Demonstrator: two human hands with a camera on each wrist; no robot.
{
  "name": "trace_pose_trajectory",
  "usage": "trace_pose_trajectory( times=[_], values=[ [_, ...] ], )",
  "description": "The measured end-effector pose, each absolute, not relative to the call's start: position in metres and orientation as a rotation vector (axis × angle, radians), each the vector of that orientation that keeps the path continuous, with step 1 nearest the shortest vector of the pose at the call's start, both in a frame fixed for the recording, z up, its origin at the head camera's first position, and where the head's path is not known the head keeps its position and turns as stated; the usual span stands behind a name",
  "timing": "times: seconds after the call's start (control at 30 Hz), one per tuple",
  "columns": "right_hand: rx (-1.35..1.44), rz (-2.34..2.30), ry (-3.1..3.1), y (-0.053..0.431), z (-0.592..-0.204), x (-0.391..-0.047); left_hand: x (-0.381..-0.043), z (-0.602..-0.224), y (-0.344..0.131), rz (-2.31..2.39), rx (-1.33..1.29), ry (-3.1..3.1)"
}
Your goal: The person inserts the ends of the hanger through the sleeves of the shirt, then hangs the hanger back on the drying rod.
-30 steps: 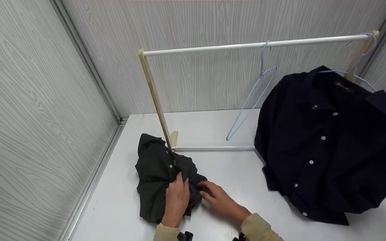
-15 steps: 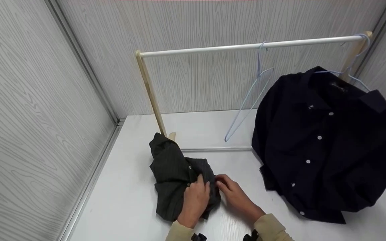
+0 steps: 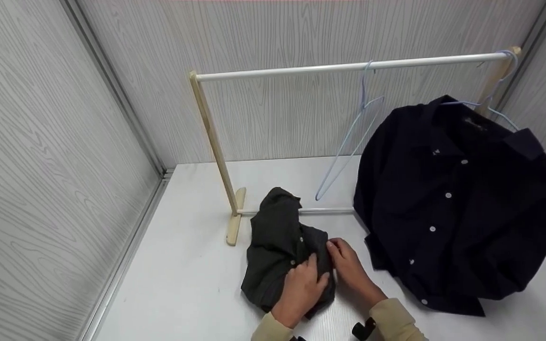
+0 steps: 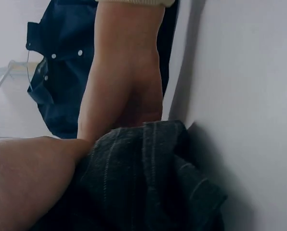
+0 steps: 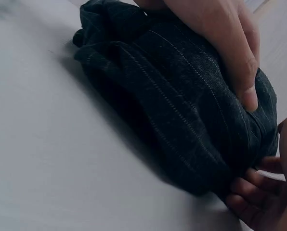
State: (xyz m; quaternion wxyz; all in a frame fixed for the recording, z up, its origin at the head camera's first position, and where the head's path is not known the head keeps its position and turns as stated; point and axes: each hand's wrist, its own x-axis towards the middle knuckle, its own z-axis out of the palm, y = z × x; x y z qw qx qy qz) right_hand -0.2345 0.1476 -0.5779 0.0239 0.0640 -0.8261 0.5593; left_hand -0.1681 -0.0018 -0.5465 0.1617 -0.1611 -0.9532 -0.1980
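Note:
A bundled dark grey pinstriped shirt [image 3: 273,237] with small pale buttons lies on the white table, in front of the rack's lower bar. My left hand [image 3: 304,286] grips it from above near the buttons, index finger stretched forward along the cloth. At its right edge my right hand [image 3: 351,267] holds the fabric between thumb and fingers. The right wrist view shows the left thumb pressed into the striped cloth [image 5: 182,101] and the right hand's fingers [image 5: 252,190] curled at its lower edge. In the left wrist view the cloth [image 4: 134,178] bunches between both hands.
Behind stands a clothes rack with a white rail [image 3: 277,72] and wooden legs [image 3: 213,142]. An unused light-blue hanger [image 3: 341,154] hangs mid-rail. At the right a navy shirt [image 3: 405,189] hangs on another hanger, its hem near the right forearm. A grey wall [image 3: 55,189] borders the left.
Both hands have moved to the right across the table, taking the dark grey shirt along. The shirt has come away from the rack's left leg, whose wooden foot now shows.

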Motion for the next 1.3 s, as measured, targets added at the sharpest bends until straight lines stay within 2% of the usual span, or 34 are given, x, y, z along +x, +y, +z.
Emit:
trace_pose_trajectory(
  times=[0.17,0.37,0.5,0.67,0.87,0.97,1.1,1.3],
  values=[
    [0.091,1.583,-2.689,0.149,-0.568,-0.249,-0.17,-0.533,0.001,-0.8,-0.62,-2.949],
    [0.13,1.511,-2.815,0.152,-0.558,-0.265,-0.186,-0.509,-0.016,-1.11,-0.731,-3.119],
    [0.17,1.478,-2.765,0.156,-0.557,-0.269,-0.206,-0.502,-0.028,-0.838,-0.78,-2.95],
    [0.197,1.454,-2.651,0.163,-0.554,-0.27,-0.227,-0.507,-0.039,-0.417,-0.581,-2.973],
    [0.263,1.468,-2.425,0.169,-0.547,-0.272,-0.229,-0.516,-0.049,-0.274,-0.386,-3.211],
    [0.387,1.42,-2.262,0.169,-0.546,-0.273,-0.227,-0.516,-0.051,-0.271,-0.351,-3.252],
    [0.729,1.114,-2.066,0.167,-0.548,-0.273,-0.229,-0.514,-0.053,-0.373,-0.378,-3.207],
    [1.043,0.701,-1.94,0.164,-0.548,-0.267,-0.242,-0.51,-0.057,-0.543,-0.298,-2.827]
  ],
)
